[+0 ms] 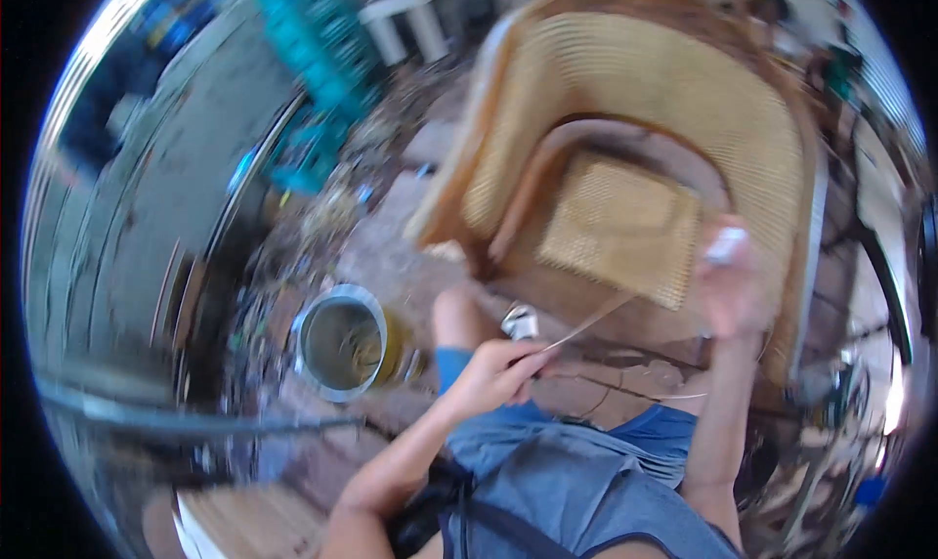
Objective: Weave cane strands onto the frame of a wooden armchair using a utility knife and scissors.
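The left hand [500, 371] pinches a thin strand [592, 322], which stretches from the fingertips up toward the woven seat [625, 222] of the armchair. The right hand [731, 290], blurred beside the seat's right edge, has a grip I cannot tell.

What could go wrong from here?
1. The thin strand runs straight from the left hand to the woven seat panel; a hard tug might snap it or slip it loose.
2. The right hand, blurred, is close beside the panel's edge and could get scraped.
3. The open bucket sits near the left knee; a knock might tip it.
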Motion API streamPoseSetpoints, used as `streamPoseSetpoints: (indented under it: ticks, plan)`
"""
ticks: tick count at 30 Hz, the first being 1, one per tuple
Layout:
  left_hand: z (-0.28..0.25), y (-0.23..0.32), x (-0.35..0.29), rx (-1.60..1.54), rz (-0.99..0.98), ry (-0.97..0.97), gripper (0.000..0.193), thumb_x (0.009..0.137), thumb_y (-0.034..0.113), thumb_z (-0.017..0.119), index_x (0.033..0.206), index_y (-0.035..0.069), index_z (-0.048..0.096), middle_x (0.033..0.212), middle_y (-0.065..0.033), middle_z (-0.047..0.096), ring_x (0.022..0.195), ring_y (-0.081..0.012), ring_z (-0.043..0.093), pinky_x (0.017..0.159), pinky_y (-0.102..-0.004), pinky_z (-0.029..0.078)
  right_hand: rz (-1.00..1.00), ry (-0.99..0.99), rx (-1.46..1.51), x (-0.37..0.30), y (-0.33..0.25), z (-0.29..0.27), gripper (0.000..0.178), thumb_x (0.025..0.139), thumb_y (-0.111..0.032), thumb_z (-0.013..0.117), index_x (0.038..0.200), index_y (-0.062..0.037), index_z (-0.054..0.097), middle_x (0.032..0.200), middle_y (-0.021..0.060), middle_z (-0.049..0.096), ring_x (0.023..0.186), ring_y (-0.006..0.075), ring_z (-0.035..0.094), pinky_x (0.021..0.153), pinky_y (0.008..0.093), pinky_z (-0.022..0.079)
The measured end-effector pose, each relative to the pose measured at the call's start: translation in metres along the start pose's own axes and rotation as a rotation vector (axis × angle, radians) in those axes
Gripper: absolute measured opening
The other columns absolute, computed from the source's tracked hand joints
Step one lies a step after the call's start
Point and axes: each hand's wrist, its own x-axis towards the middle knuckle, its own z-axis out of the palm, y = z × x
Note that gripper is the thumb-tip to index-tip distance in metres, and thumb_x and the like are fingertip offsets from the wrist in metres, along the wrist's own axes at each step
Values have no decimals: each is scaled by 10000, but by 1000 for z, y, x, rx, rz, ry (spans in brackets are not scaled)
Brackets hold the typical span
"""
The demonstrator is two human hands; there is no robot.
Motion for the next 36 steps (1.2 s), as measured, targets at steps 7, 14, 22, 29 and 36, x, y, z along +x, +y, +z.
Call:
streamPoseSetpoints:
  ticks: [7, 14, 22, 29, 36]
  plan:
    - [29, 2, 26, 48, -10, 209, 239, 980, 158, 519, 1084, 3, 667, 759, -22, 663, 498, -48, 516, 425, -194, 397, 484, -141, -361, -64, 115, -5, 465, 890, -72, 657, 1314, 10, 482, 944, 43, 632, 794, 90, 592, 696, 227, 506]
    - [25, -16, 38, 649, 133, 142, 172, 899, 104, 579, 996, 2, 679, 869, -180, 704, 709, -272, 704, 656, -334, 534, 360, -238, -654, -66, 107, -12, 278, 887, -127, 669, 1110, -3, 557, 884, 51, 624, 774, 92, 589, 704, 252, 502]
    - [48, -3, 32, 306, 105, 163, 174, 944, 82, 530, 956, -21, 670, 607, -42, 612, 531, -66, 537, 503, -253, 450, 168, -152, -844, -64, 96, -3, 281, 863, -168, 694, 1071, -32, 563, 886, 70, 640, 794, 122, 610, 718, 293, 514]
    - [39, 8, 15, 259, 154, 85, 187, 972, 110, 522, 994, -1, 671, 611, 11, 537, 526, -42, 470, 476, -199, 373, -79, -57, -1099, -46, 79, 11, 341, 818, -216, 749, 1060, -48, 579, 818, 50, 637, 736, 100, 592, 655, 268, 506]
    - [-24, 7, -41, 308, 5, 97, 168, 949, 86, 548, 1005, -15, 671, 643, -7, 565, 546, -63, 487, 493, -215, 384, -206, 36, -1182, 9, 12, 58, 319, 820, -240, 751, 1010, -51, 578, 831, 46, 636, 727, 111, 583, 634, 269, 495]
